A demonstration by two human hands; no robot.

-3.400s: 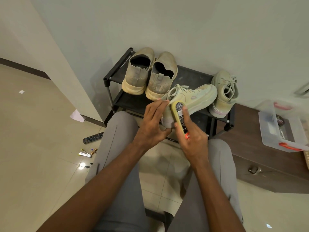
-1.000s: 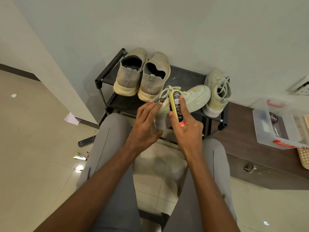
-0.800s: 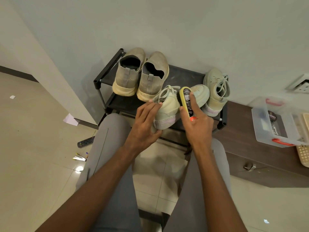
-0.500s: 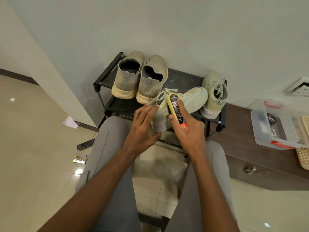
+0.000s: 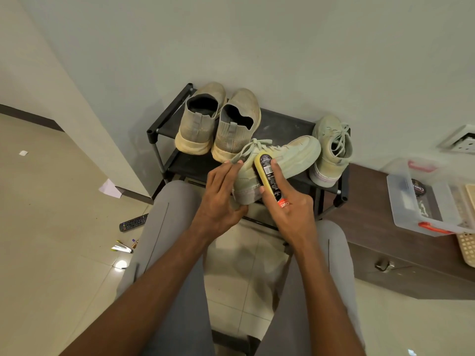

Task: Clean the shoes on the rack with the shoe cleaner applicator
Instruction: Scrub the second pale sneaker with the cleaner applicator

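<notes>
Head view, right hand covering applicator base, sneaker heel partly hidden

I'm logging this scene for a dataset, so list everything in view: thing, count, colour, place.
shoe rack: one, black, against the wall.
slip-on shoes: two, beige, on the rack's left, heels toward the camera.
held sneaker: one, pale green, over the rack's front.
standing sneaker: one, pale green, on the rack's right end.
shoe cleaner applicator: one, yellow with black label, against the held sneaker's side.
cabinet: one, dark brown, right.
plastic box: one, clear with orange clips, on the cabinet.
remote: one, black, on the floor, left.
left hand: grips the held sneaker's heel.
right hand: holds the applicator.
</notes>
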